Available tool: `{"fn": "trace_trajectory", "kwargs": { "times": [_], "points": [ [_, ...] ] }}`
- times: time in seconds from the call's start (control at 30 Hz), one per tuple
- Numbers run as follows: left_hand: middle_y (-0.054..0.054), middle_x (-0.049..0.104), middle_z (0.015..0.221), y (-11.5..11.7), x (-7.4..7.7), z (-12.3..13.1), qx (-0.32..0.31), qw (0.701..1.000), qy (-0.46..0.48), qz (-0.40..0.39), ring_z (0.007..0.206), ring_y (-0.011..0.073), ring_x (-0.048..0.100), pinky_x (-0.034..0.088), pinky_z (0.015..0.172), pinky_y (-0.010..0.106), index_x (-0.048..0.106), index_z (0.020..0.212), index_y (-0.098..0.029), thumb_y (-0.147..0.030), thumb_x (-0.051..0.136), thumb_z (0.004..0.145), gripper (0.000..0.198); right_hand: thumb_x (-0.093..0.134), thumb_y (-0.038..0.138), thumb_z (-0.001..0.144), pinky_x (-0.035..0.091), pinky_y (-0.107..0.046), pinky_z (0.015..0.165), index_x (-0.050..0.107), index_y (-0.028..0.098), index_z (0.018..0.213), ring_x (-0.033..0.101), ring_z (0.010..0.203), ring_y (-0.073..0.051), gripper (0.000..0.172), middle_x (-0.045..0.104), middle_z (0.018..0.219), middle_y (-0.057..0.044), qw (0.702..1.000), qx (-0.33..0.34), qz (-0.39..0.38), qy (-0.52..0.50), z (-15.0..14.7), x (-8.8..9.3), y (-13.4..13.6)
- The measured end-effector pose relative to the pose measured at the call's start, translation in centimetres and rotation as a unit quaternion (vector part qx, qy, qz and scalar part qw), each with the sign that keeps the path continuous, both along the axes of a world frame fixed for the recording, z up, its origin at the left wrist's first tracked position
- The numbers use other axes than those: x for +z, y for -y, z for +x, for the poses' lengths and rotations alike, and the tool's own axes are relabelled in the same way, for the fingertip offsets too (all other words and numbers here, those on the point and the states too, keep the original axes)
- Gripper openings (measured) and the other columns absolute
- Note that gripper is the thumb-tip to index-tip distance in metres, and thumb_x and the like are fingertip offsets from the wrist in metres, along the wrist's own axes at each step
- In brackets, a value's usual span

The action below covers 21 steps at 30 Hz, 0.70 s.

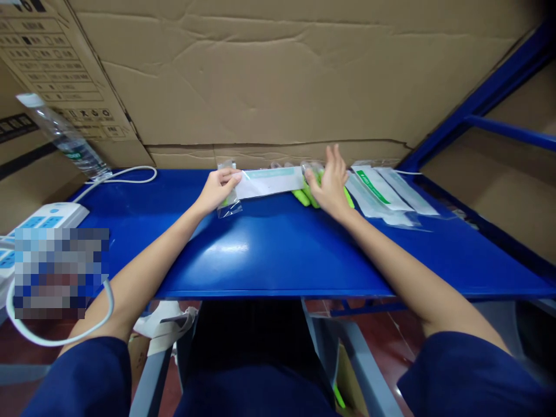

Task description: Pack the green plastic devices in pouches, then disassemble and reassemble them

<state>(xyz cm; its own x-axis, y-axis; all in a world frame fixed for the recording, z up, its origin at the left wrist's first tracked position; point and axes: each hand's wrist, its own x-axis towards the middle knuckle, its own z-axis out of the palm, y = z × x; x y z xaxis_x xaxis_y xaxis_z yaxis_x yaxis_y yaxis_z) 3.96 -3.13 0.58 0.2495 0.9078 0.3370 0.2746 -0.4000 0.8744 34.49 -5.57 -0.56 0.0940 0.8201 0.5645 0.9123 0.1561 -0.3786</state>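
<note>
Left hand: fingers pinching left end of long, flat, white packet, apparently steadying it. Right hand: fingers open, beside bright-green elongated pieces; glossy blue surface.

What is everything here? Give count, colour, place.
Table: one, blue, centre
Held packet: one, white, centre
Wrapper: one, clear, centre
Green pieces: several, green, right of centre
Flat packets: several, white and green, right
Bottle: one, clear, left
Power strip: one, white, left
Cables: several, white, mostly left
Cardboard: several, brown, around table
Frame: one, blue, right
Armrests: two, grey, bottom
Floor: one, reddish, bottom
Sleeves: two, navy, bottom corners
Left hand: one, bare, on held packet
Right hand: one, bare, by green pieces
</note>
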Motion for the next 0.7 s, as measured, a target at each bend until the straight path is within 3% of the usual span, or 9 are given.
{"fn": "trace_trajectory", "kwargs": {
  "times": [0.13,0.2,0.37,0.53,0.7],
  "points": [
    [0.010,0.078,0.108,-0.1,0.4,-0.2,-0.013,0.999,-0.002,0.035,0.100,0.0224,0.073,0.059,0.092,0.035,0.072,0.108,-0.016,-0.036,0.061,0.094,0.027,0.047,0.040,0.098,0.049,-0.049,0.107,0.018,0.017,0.158,0.057,0.135,-0.027,0.071,0.055,0.148,-0.021,0.982,0.050,-0.060,-0.172,1.2,-0.4,-1.2],
    [0.009,0.078,0.111,-0.2,0.6,-0.5,-0.013,0.998,-0.013,0.055,0.102,0.0222,0.073,0.059,0.093,0.035,0.073,0.108,-0.016,-0.035,0.061,0.095,0.026,0.050,0.037,0.096,0.052,-0.045,0.104,0.023,0.015,0.154,0.065,0.124,-0.024,0.068,0.065,0.135,-0.019,0.966,0.090,-0.068,-0.232,1.4,-0.7,-1.6],
    [0.009,0.077,0.114,-0.7,0.8,-1.5,0.008,0.996,-0.035,0.076,0.105,0.0218,0.072,0.057,0.095,0.034,0.073,0.107,-0.015,-0.034,0.057,0.096,0.027,0.067,0.034,0.084,0.053,-0.044,0.105,0.039,0.015,0.147,0.070,0.117,-0.023,0.071,0.073,0.126,-0.015,0.951,0.098,-0.100,-0.275,1.3,-0.8,-1.5],
    [0.012,0.077,0.115,-1.4,0.6,-2.3,0.024,0.996,-0.034,0.080,0.105,0.0220,0.072,0.058,0.095,0.034,0.072,0.106,-0.013,-0.031,0.056,0.096,0.026,0.074,0.037,0.077,0.058,-0.044,0.098,0.068,0.018,0.119,0.073,0.109,-0.027,0.046,0.078,0.107,-0.011,0.930,0.144,-0.173,-0.292,0.9,0.1,-0.4],
    [0.012,0.076,0.115,-1.9,0.3,-2.8,0.061,0.993,-0.046,0.089,0.104,0.0211,0.072,0.057,0.097,0.035,0.071,0.108,-0.015,-0.032,0.053,0.098,0.027,0.080,0.041,0.070,0.060,-0.043,0.098,0.070,0.022,0.112,0.073,0.108,-0.026,0.047,0.078,0.110,-0.008,0.905,0.179,-0.221,-0.316,0.4,0.9,0.4]
  ]
}}
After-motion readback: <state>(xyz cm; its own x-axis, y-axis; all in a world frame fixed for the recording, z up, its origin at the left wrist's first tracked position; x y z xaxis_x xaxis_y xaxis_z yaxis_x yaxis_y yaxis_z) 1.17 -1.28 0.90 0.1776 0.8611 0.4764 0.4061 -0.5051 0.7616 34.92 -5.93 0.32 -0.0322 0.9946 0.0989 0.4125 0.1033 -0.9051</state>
